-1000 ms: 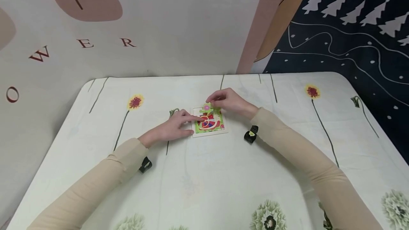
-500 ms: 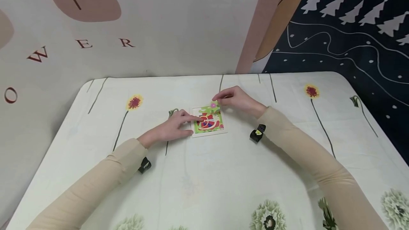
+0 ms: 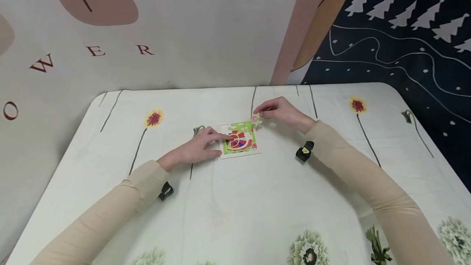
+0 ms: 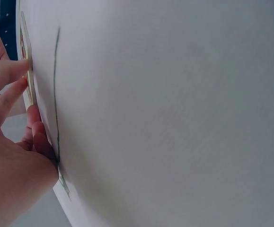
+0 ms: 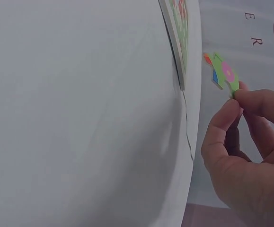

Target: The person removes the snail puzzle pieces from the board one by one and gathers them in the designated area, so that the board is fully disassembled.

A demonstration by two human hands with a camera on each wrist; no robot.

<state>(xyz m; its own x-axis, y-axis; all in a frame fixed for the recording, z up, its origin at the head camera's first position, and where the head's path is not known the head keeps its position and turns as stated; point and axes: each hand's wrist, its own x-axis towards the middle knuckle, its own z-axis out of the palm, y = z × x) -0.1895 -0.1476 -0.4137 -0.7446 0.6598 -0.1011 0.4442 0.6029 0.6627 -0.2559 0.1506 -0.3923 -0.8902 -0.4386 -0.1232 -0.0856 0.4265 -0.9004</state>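
Observation:
A small square jigsaw puzzle (image 3: 247, 142) with a red-and-purple snail picture on green lies in its pale tray (image 3: 241, 156) on the table. My left hand (image 3: 201, 144) lays a straight index finger on the picture, its thumb by the tray's near left corner. In the left wrist view, fingertips (image 4: 33, 113) sit right at the tray's edge. My right hand (image 3: 285, 113) pinches a green puzzle piece (image 5: 226, 71) with a pink flower between thumb and index finger. That piece is raised above the table, just beyond the tray's far right corner.
A white cloth with printed flowers covers the table (image 3: 235, 216). Behind it hangs a pale curtain (image 3: 206, 32) with letters, and a dark cloth (image 3: 386, 52) with white trees stands at the right. Black straps (image 3: 304, 151) circle both wrists.
My right hand has moved right and slightly away, carrying the flower piece from over the puzzle's top to beyond its far right corner. The left hand has stayed in place.

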